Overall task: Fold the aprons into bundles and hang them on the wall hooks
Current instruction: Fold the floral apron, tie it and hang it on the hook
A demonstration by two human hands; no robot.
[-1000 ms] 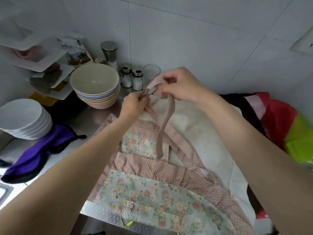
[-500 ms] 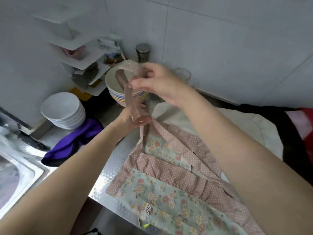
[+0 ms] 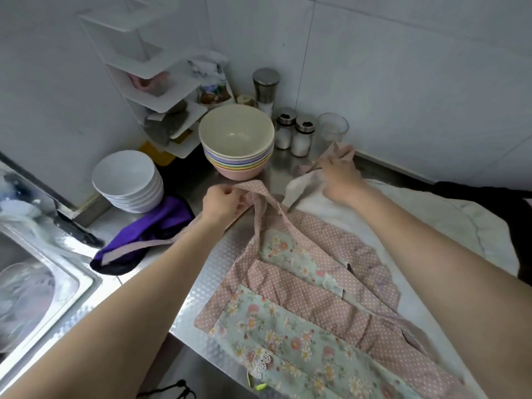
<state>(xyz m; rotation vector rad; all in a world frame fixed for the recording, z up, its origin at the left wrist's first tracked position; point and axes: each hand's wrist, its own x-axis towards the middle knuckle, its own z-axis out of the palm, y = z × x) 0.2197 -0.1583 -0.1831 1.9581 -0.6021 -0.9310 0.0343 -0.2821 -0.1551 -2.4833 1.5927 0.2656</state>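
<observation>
The floral apron with pink dotted trim and ruffles (image 3: 302, 306) is spread flat on the steel counter (image 3: 213, 277), its lower part hanging over the front edge; it lies partly on a white cloth (image 3: 417, 214) (perhaps a second apron, it cannot be told). No fold is made in the body yet, and no bundle is seen.

The pink dotted neck strap (image 3: 260, 197) is pinched by the left hand (image 3: 223, 204), fingers curled tight on it. A far end of dotted strap is gripped by the right hand (image 3: 339, 174) near the back wall, fingers bent round the fabric. One long tie (image 3: 135, 249) is trailed over a purple and black cloth (image 3: 146, 228) at the left.

So the work is judged to be at the start, approx.: straps are being sorted. Folding, bundling and hanging are all left. Wall hooks are not in view.
</observation>
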